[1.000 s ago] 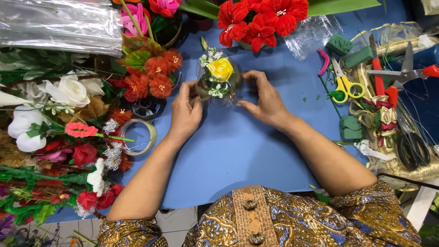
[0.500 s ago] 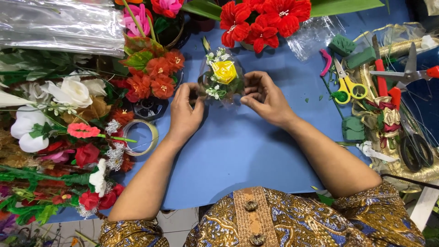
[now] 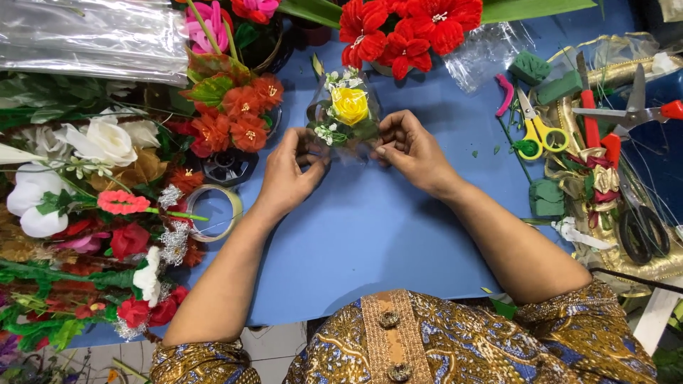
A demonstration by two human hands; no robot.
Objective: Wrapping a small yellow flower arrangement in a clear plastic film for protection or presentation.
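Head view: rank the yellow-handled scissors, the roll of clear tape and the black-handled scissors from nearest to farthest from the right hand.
From the right hand:
1. Yellow-handled scissors, just to its right on the blue table.
2. Roll of clear tape, across on the left, beyond the left hand.
3. Black-handled scissors, far right, among the gold ribbon.

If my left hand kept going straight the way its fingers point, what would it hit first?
The left hand points up and right, already touching the small posy with the yellow rose. Beyond that lie the red flowers, though depth is hard to judge.

Yellow rose; blue table; yellow-handled scissors; red flowers.
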